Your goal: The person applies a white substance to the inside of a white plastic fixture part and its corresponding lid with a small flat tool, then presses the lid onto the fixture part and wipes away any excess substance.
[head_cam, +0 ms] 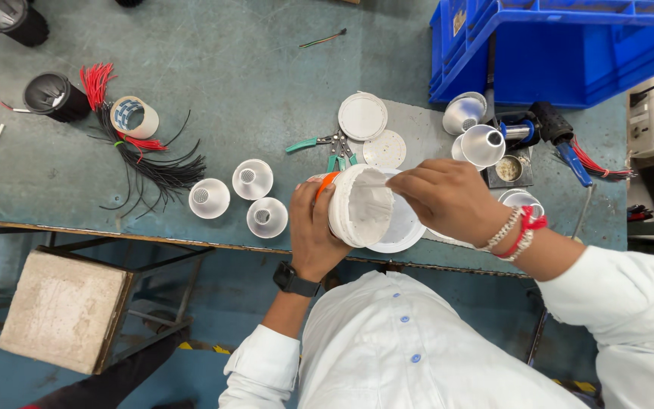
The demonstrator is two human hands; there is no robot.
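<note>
My left hand (313, 231) grips a white tub of pale paste (357, 206), tilted so its open mouth faces right, with an orange band at its back. My right hand (444, 198) pinches a thin white stick (376, 184) that reaches into the tub's mouth. A white lid or disc (401, 235) sits just under the tub at the table's front edge. Three white cone-shaped reflector cups (252, 179) stand to the left of my left hand.
A bundle of red and black wires (145, 155) with a tape roll (134, 117) lies at left, beside black cylinders (56, 97). Green-handled pliers (319, 144), white discs (362, 116), more cups (482, 144) and a blue crate (562, 45) are behind. A stool (62, 310) stands below left.
</note>
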